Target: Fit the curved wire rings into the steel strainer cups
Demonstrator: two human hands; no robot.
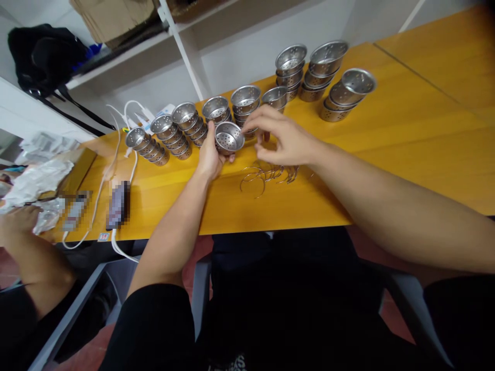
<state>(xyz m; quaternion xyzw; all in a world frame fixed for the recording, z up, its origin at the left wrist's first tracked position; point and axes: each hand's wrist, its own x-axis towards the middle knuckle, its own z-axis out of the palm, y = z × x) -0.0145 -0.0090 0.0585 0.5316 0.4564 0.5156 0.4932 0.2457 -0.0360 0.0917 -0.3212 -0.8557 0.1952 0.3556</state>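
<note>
My left hand (211,157) is closed around a small round metal strainer cup (229,138) with holes in its base, tilted so its inside faces me. Just to the right of that cup is my right hand (280,136), fingers bent and apart, the index fingertip close to the cup's rim; I see nothing held in it. Below the right hand, several thin wire rings (253,181) lie loosely on the table. Stacks of similar cups (245,100) stand behind both hands, and the right hand partly hides one stack.
More cup stacks (348,95) stand at the back right. Left on the wooden table (406,129) are a blurred device (118,205), white cables (102,180) and plastic bags (36,180). Another person's hand (21,219) rests at the far left. White shelving (180,46) borders the back.
</note>
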